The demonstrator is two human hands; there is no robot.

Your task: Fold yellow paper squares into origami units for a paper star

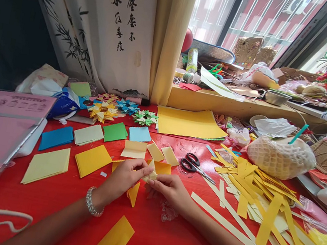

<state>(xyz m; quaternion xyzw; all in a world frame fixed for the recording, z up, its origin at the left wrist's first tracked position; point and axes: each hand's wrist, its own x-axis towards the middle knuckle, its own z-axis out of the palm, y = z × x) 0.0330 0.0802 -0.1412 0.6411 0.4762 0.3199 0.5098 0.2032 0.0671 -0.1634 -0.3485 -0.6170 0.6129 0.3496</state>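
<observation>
Both grips are engaged: the left hand (pixel 123 179) and the right hand (pixel 172 189) pinch one small folded cream paper (pixel 151 172) between thumbs and fingers, out in front of the person. In the head view, here's the relation that counts: the paper sits right between the two sets of fingertips, the left at its left flank, the right at its lower right corner. Neither hand is nearer; both touch it! Its peak points away from the person, so the long axis seems to run that way, though fingers cover much of it.

Just below, a yellow folded piece (pixel 133 196) pokes out beside the left hand, and nearer the person lies a flat yellow sheet (pixel 111 240), slanting across the red table (pixel 55 215). Beyond the right hand, black-handled scissors (pixel 195 166) lie with their blades aimed at the heap of paper strips (pixel 245 185). Over left, a yellow stack (pixel 92 160) rests near the left hand.
</observation>
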